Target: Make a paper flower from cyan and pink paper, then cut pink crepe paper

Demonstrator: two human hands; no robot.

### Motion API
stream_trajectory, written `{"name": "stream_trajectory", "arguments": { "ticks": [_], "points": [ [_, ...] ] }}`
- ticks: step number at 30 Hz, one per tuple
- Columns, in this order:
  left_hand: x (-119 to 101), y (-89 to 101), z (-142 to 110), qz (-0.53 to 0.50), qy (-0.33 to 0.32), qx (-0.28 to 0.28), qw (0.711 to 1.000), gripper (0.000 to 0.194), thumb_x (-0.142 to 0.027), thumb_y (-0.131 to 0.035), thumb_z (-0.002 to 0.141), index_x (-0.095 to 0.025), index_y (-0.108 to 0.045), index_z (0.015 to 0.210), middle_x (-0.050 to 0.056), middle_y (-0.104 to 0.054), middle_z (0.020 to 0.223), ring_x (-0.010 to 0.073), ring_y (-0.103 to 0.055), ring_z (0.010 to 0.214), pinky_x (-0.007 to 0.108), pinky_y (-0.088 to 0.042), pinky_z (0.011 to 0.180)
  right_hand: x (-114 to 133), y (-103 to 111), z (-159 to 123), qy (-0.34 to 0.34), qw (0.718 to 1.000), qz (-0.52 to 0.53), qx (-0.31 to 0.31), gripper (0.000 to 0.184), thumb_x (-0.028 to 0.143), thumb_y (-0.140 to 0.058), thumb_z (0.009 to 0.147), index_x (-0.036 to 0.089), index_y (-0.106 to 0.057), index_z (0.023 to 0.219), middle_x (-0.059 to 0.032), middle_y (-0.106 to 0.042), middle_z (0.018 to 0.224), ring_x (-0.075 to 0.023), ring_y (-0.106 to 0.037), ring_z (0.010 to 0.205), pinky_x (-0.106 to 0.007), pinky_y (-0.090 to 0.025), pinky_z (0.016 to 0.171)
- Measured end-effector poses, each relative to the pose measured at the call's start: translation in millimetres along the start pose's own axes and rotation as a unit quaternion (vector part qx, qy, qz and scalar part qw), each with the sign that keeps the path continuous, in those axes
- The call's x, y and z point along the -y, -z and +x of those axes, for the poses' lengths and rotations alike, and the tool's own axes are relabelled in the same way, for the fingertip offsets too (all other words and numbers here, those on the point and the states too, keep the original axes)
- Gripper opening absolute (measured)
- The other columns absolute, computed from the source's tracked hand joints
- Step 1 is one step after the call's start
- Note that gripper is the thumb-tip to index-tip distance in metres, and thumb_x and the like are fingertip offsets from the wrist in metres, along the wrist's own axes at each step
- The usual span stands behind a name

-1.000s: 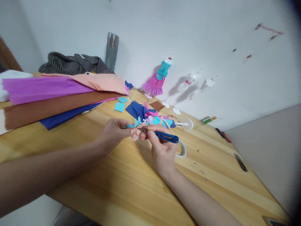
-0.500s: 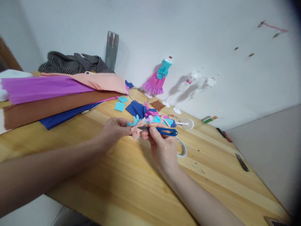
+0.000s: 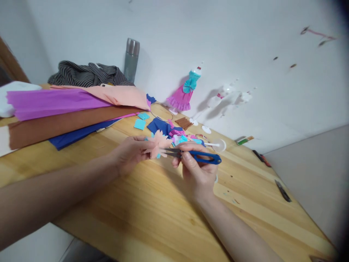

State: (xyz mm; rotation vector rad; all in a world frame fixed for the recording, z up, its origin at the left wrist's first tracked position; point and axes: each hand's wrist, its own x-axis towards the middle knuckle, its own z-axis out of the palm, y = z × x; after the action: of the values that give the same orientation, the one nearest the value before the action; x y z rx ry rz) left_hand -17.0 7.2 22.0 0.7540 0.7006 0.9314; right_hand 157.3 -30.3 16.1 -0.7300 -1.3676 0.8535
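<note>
Between the fingers of my left hand (image 3: 135,153) is a peach paper flower (image 3: 158,142) with fringed petals; bits of light blue paper show behind it. My right hand (image 3: 197,167) grips blue thread snips (image 3: 204,157), their dark blades parted and pointing left, tips at the flower's right edge. Behind my hands lie a dark blue paper piece (image 3: 159,127) and a small doll-like figure in light blue and pink paper (image 3: 185,139), partly hidden by my right hand.
Folded purple (image 3: 60,103), brown (image 3: 54,125) and peach crepe paper lies at left, before a striped cloth (image 3: 87,74) and a grey flask (image 3: 132,60). A dressed figure (image 3: 187,89) leans by the wall. A cutter (image 3: 283,191) lies at right.
The snips have shifted right, away from the flower's middle, and their blades have parted. My left hand has turned the flower so more of its petals face me.
</note>
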Motion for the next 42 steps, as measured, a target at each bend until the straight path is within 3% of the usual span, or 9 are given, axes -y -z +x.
{"name": "stream_trajectory", "arguments": {
  "ticks": [5, 10, 13, 16, 19, 21, 23, 36, 42],
  "points": [
    [0.2, -0.7, -0.3, 0.014, 0.002, 0.006, 1.0, 0.025, -0.025, -0.072, 0.066, -0.013, -0.056, 0.051, 0.001, -0.053, 0.056, 0.0108, -0.047, 0.059, 0.025, -0.039, 0.062, 1.0, 10.2, 7.3, 0.023, 0.992, -0.122, 0.033, 0.024, 0.035, -0.057, 0.088, 0.02, -0.064, 0.069, -0.0026, -0.061, 0.074, -0.0163, -0.058, 0.067, -0.031, -0.046, 0.059],
    [2.4, 4.0, 1.3, 0.089, -0.004, 0.02, 0.996, 0.032, -0.029, -0.072, 0.066, -0.014, -0.054, 0.044, 0.001, -0.051, 0.051, 0.0109, -0.044, 0.055, 0.026, -0.035, 0.058, -16.5, 13.6, 9.6, -0.086, 0.978, -0.178, 0.061, 0.021, 0.037, -0.05, 0.091, 0.021, -0.06, 0.082, 0.0004, -0.058, 0.067, -0.0159, -0.055, 0.062, -0.03, -0.044, 0.06],
    [3.3, 5.6, 1.8, 0.111, 0.0, 0.012, 0.994, 0.032, -0.027, -0.069, 0.067, -0.014, -0.054, 0.043, 0.001, -0.049, 0.048, 0.0108, -0.044, 0.055, 0.025, -0.034, 0.057, -25.2, 12.4, 8.6, -0.077, 0.958, -0.249, 0.121, 0.025, 0.033, -0.046, 0.092, 0.021, -0.053, 0.07, 0.0, -0.055, 0.064, -0.0157, -0.054, 0.061, -0.03, -0.043, 0.061],
    [3.5, 7.0, 2.8, 0.119, -0.002, -0.005, 0.993, 0.03, -0.025, -0.069, 0.066, -0.014, -0.053, 0.044, 0.0, -0.048, 0.047, 0.0097, -0.042, 0.053, 0.024, -0.032, 0.056, -27.7, 10.6, 5.9, -0.005, 0.908, -0.369, 0.197, 0.016, 0.019, -0.047, 0.085, 0.019, -0.053, 0.071, -0.0034, -0.057, 0.072, -0.017, -0.055, 0.069, -0.029, -0.042, 0.064],
    [2.8, 9.3, 4.6, 0.121, -0.009, -0.014, 0.993, 0.029, -0.026, -0.07, 0.066, -0.014, -0.053, 0.047, -0.001, -0.048, 0.048, 0.0087, -0.042, 0.052, 0.024, -0.031, 0.055, -26.2, 8.8, 2.2, 0.038, 0.834, -0.472, 0.285, 0.014, 0.01, -0.051, 0.073, 0.018, -0.06, 0.081, -0.006, -0.059, 0.081, -0.0178, -0.055, 0.07, -0.028, -0.041, 0.061],
    [2.0, 10.9, 5.9, 0.123, -0.013, -0.014, 0.992, 0.028, -0.027, -0.071, 0.066, -0.013, -0.054, 0.048, -0.001, -0.049, 0.049, 0.0086, -0.042, 0.052, 0.024, -0.032, 0.055, -23.8, 7.7, 0.1, 0.054, 0.786, -0.523, 0.324, 0.02, 0.013, -0.054, 0.071, 0.017, -0.063, 0.089, -0.0069, -0.06, 0.086, -0.018, -0.055, 0.069, -0.028, -0.041, 0.06],
    [1.2, 12.2, 7.0, 0.128, -0.02, -0.016, 0.991, 0.029, -0.026, -0.071, 0.067, -0.014, -0.053, 0.048, -0.001, -0.049, 0.049, 0.0085, -0.041, 0.053, 0.024, -0.032, 0.055, -21.2, 6.7, -1.3, 0.063, 0.762, -0.547, 0.341, 0.023, 0.021, -0.057, 0.074, 0.017, -0.064, 0.096, -0.0074, -0.06, 0.089, -0.0181, -0.055, 0.07, -0.029, -0.042, 0.062],
    [1.8, 15.3, 9.3, 0.252, -0.041, -0.005, 0.967, 0.026, -0.027, -0.067, 0.067, -0.015, -0.052, 0.05, -0.003, -0.045, 0.045, 0.008, -0.034, 0.048, 0.027, -0.02, 0.051, -23.3, 4.5, -9.0, 0.125, 0.751, -0.535, 0.367, 0.021, 0.018, -0.05, 0.076, 0.016, -0.061, 0.094, -0.0072, -0.057, 0.087, -0.0166, -0.05, 0.067, -0.028, -0.041, 0.059],
    [-1.0, 13.3, 8.8, 0.21, -0.022, 0.022, 0.977, 0.033, -0.028, -0.066, 0.062, -0.017, -0.045, 0.04, -0.001, -0.044, 0.044, 0.0104, -0.038, 0.05, 0.027, -0.024, 0.053, -25.2, 5.9, -10.7, 0.141, 0.75, -0.533, 0.365, 0.023, 0.017, -0.05, 0.077, 0.016, -0.062, 0.097, -0.0067, -0.058, 0.086, -0.0161, -0.051, 0.064, -0.028, -0.04, 0.058]
  ]
}}
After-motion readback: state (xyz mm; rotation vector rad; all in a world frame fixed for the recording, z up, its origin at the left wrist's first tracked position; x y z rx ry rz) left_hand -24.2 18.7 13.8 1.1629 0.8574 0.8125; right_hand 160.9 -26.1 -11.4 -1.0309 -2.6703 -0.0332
